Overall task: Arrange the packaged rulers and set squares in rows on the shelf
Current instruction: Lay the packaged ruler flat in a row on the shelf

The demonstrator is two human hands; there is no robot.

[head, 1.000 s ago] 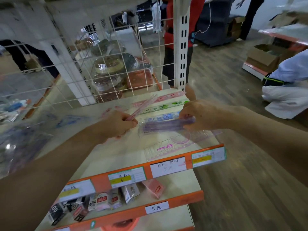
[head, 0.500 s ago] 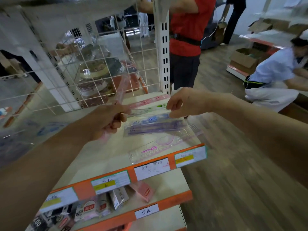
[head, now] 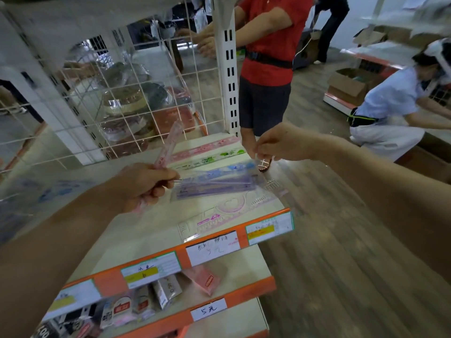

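Compared with one second ago, the purple ruler pack [head: 212,187] is no longer in the right hand [head: 285,142]; it now lies flat on the shelf [head: 146,230], just in front of the blue ruler pack [head: 219,170]. Behind the blue one, the green ruler pack [head: 214,158] and the pink ruler pack [head: 207,148] lie in the same way, in rows. A clear set square pack [head: 219,213] with pink print lies nearest to the orange front edge [head: 261,217]. The pink ruler [head: 169,142] in the left hand [head: 144,186] was low and almost flat before; now it is tilted up and away, towards the wire grid [head: 122,93].

The left hand hangs over the middle of the shelf, and its fingers are curled around the lower end of this pink ruler. The right hand hangs above the right end of the rows with the wrist bent downward. Its fingers are drawn together at the tips, but whether they pinch the clear wrapper edge there cannot be told
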